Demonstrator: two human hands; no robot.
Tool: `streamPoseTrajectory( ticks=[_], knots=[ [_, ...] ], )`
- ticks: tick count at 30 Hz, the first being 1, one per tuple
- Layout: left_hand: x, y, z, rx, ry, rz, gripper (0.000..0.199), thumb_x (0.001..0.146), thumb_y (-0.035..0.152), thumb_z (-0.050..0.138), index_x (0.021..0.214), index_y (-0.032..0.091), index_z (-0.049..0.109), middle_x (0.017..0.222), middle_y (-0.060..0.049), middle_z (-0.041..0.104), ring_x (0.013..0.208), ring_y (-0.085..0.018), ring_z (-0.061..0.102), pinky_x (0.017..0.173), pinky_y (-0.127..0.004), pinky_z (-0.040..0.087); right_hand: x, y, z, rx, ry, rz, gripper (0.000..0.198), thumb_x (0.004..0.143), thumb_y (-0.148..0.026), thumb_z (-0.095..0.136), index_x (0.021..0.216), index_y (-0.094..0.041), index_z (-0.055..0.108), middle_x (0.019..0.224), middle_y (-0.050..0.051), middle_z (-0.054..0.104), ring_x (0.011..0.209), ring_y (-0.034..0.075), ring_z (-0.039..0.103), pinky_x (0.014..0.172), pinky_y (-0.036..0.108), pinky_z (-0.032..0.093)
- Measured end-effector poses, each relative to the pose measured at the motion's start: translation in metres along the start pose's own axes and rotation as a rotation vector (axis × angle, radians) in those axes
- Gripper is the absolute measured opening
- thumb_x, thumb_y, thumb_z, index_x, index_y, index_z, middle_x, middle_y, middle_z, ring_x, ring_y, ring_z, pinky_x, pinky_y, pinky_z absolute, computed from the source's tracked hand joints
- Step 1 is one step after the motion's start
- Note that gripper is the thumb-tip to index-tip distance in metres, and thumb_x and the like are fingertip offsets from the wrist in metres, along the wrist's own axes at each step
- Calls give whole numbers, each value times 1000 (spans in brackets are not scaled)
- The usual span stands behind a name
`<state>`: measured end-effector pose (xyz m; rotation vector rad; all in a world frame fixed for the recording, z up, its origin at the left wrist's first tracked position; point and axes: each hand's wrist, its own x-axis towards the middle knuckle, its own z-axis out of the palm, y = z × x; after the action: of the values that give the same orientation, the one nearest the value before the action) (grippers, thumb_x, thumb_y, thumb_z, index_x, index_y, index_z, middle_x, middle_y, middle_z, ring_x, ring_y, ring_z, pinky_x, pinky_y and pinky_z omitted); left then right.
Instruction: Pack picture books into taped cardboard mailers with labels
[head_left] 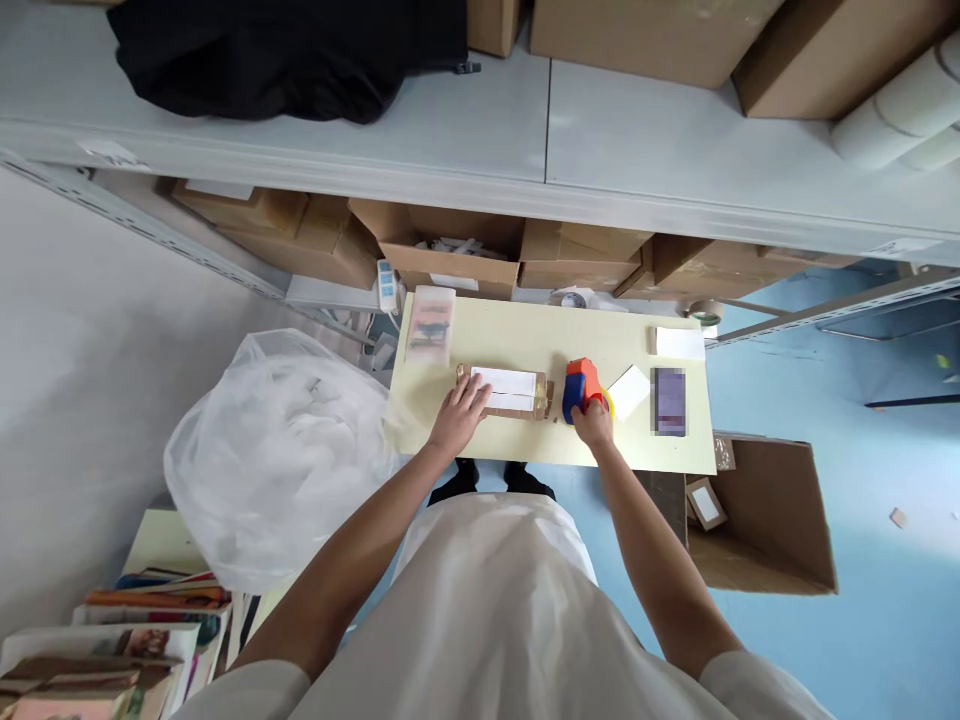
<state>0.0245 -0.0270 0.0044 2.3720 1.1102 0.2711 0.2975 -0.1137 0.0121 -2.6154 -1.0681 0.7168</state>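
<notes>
On the pale yellow table (517, 335) lies a small brown cardboard box (499, 409) with a white label (510, 382) on top. My left hand (457, 415) rests with its fingers stretched out over the box's left end. To the right of the box, my right hand (595, 424) is wrapped round a red and blue tape dispenser (582, 376), which stands on the table. Part of a yellow tape roll shows beside the dispenser. A white slip of paper (628, 392) lies just right of it.
A dark, blurred-out rectangular item (669, 402) and white papers (678, 343) lie at the table's right. A plastic-wrapped pack (430, 325) lies at its left. An open carton (780, 510) stands on the floor at right, a large plastic bag (277, 460) at left. A shelf (480, 150) overhangs the back.
</notes>
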Motion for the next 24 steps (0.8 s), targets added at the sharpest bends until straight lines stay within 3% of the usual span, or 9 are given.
streamPoseTrajectory(
  ticks=[4,7,12,16,19,22,24],
  knots=[
    [-9,3,2,-5,-1,4,51,88,17,47,138,22,42,151,-11,31,141,-32,21,110,-51,24,-14,-10,-49,320,129,-164,25,81,-37,33,76,-20,50,60,1,50,59,17,48,51,27,37],
    [-9,4,1,7,11,17,51,87,15,47,138,21,42,150,-12,31,141,-32,22,109,-50,25,-17,-47,-73,480,66,-332,36,85,-48,34,61,-22,37,52,-4,32,51,12,34,46,25,29],
    [-2,5,-7,-31,19,31,56,81,12,55,135,22,46,148,-12,36,140,-32,22,109,-49,26,-3,-108,-66,493,-268,-423,52,82,-64,41,54,-22,28,50,-5,25,48,8,24,44,24,22],
    [2,9,-19,-120,14,-8,52,79,15,56,130,24,50,147,-11,38,139,-31,26,112,-56,14,11,-115,-57,394,-329,-433,53,80,-65,43,52,-21,31,49,-5,27,48,8,25,44,24,22],
    [11,16,-30,-366,122,-138,41,84,20,47,125,22,54,141,-10,46,133,-28,37,112,-57,14,19,-110,-57,376,-348,-442,53,80,-65,43,53,-21,34,49,-5,27,48,8,25,44,24,22],
    [26,25,-40,-853,247,-323,40,88,31,44,125,19,53,130,-12,56,120,-24,52,102,-44,38,22,-108,-60,370,-381,-466,53,79,-67,44,53,-21,34,49,-6,27,47,8,25,44,24,22],
    [37,30,-46,-1165,196,-462,43,88,41,47,122,17,54,118,-13,62,101,-21,63,84,-34,49,23,-106,-61,372,-397,-481,54,78,-68,43,52,-21,33,49,-6,26,47,8,25,44,24,22]
  ],
)
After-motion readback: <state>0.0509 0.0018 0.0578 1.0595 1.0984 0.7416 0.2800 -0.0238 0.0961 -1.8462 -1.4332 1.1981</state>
